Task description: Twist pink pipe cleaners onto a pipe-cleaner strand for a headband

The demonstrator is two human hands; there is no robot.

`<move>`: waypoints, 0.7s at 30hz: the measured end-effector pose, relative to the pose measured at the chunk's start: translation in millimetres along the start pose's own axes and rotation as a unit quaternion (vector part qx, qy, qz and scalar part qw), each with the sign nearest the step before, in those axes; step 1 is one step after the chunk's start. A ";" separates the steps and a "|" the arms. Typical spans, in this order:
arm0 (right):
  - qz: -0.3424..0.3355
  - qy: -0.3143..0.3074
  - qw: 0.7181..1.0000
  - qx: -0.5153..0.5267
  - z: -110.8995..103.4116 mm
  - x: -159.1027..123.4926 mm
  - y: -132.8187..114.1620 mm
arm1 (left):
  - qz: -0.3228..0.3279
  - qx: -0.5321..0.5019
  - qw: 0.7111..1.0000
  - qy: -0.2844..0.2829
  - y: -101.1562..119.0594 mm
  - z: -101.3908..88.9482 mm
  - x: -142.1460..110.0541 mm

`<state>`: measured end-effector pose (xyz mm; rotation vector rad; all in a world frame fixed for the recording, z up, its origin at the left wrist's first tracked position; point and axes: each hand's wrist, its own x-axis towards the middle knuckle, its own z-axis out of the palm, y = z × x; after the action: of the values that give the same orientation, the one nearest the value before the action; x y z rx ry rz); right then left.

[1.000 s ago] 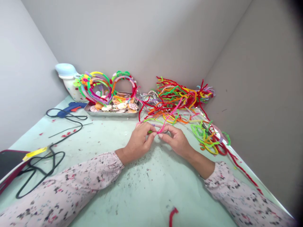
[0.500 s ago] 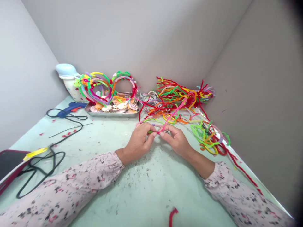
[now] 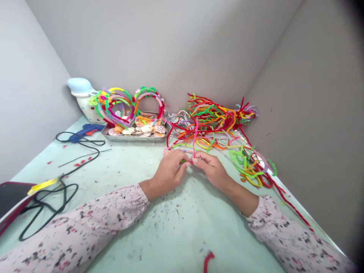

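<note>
My left hand [image 3: 170, 170] is closed, thumb against fingers, on a thin band [image 3: 186, 151] wrapped in pink, lilac and green pipe cleaner; most of it hides behind the hand. Thumb and forefinger of my right hand [image 3: 212, 167] pinch a bright pink pipe cleaner [image 3: 196, 136] right beside the left fingertips. Its long free end stands up, pointing away from me. The fingertips of both hands nearly meet above the table, and they cover the spot where the pink pipe cleaner meets the band.
A metal tray [image 3: 133, 139] of seashells carries several colourful headbands [image 3: 149, 93]. Loose pipe cleaners [image 3: 216, 113] heap up at the back right. On the left lie a blue glue gun [image 3: 85, 132] and its black cord [image 3: 98, 155]. A red pipe cleaner piece [image 3: 208, 259] lies near the front edge.
The pink pipe cleaner's free end has swung left, from slanting right to nearly upright. Both hands have shifted very slightly, still pinching.
</note>
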<state>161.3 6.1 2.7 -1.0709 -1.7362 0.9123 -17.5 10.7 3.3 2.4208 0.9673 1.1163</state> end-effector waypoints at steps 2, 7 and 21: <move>0.005 -0.002 1.000 0.004 0.0 0.1 -0.1 | 0.001 -0.001 1.000 -0.002 -0.3 -0.1 0.1; -0.018 0.024 0.999 -0.013 1.8 -0.8 0.5 | -0.006 -0.018 1.000 0.017 -1.1 -0.7 0.7; -0.063 0.054 0.992 -0.090 3.2 -2.6 10.6 | -0.019 -0.008 0.999 0.027 -5.6 1.6 1.5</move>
<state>161.9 7.1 -8.6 -1.0913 -1.7988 0.6171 -18.1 15.8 0.1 2.3603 1.0122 1.1768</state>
